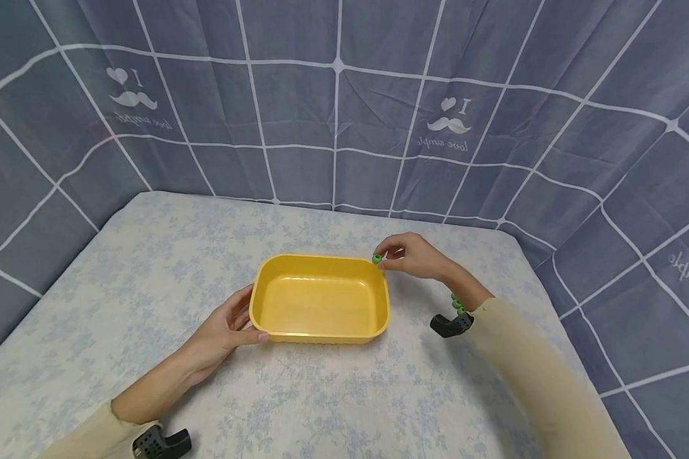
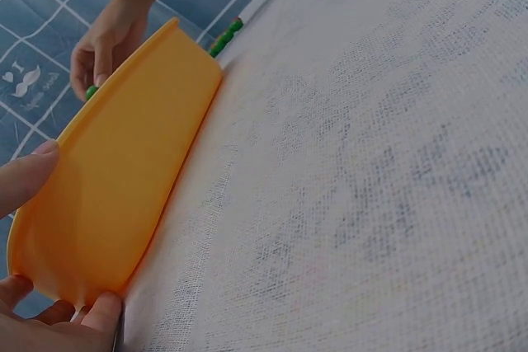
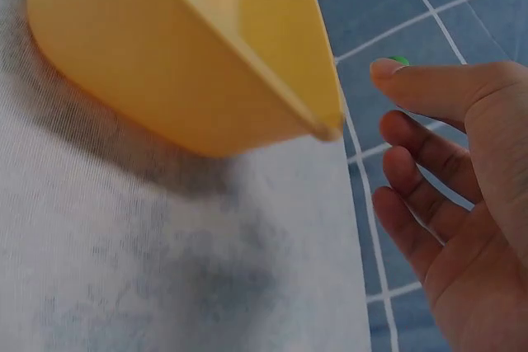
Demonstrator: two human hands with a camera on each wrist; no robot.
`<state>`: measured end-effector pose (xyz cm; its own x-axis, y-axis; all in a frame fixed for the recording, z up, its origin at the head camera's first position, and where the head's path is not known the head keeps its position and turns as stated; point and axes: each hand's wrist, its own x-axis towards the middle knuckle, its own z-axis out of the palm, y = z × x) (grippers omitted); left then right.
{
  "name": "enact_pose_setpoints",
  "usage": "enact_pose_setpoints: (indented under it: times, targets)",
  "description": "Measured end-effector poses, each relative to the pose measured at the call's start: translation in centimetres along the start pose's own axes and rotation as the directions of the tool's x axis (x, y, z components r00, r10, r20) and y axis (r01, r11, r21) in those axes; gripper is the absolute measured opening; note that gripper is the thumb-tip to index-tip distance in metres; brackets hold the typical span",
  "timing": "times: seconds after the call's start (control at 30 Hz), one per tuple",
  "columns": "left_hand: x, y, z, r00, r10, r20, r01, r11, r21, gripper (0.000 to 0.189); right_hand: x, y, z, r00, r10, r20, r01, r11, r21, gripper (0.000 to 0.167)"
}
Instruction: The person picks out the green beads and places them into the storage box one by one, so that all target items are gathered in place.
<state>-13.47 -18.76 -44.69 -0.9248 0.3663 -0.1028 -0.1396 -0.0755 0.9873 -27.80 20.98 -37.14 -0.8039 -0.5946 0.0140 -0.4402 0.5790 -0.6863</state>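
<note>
A yellow plastic tray (image 1: 319, 339) with nothing in it sits at the middle of the table. My left hand (image 1: 225, 331) grips its left end, thumb over the near corner of the rim and fingers against the outer wall. Between thumb and forefinger my right hand (image 1: 416, 256) pinches a small round green bead (image 1: 377, 259) at the tray's far right corner. The other fingers (image 3: 412, 212) of that hand curl loosely. In the right wrist view the thumb covers most of the bead (image 3: 400, 61).
More green beads (image 1: 457, 303) lie in a row on the table, partly hidden under my right forearm; the left wrist view shows this row (image 2: 225, 38) past the tray's end. A pale floral cloth (image 1: 207, 242) covers the table. Blue checked curtains (image 1: 298, 108) stand behind and beside it.
</note>
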Motion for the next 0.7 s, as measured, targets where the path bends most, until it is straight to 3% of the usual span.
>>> enact_pose_setpoints:
  times: [0.7]
  targets:
    - [0.0,-0.1,-0.3,1.0,-0.007,-0.001,0.007,1.0,0.01,0.104,6.7,-4.3,4.6,0.98,-0.129,0.149,0.124,0.991,0.042,0.016]
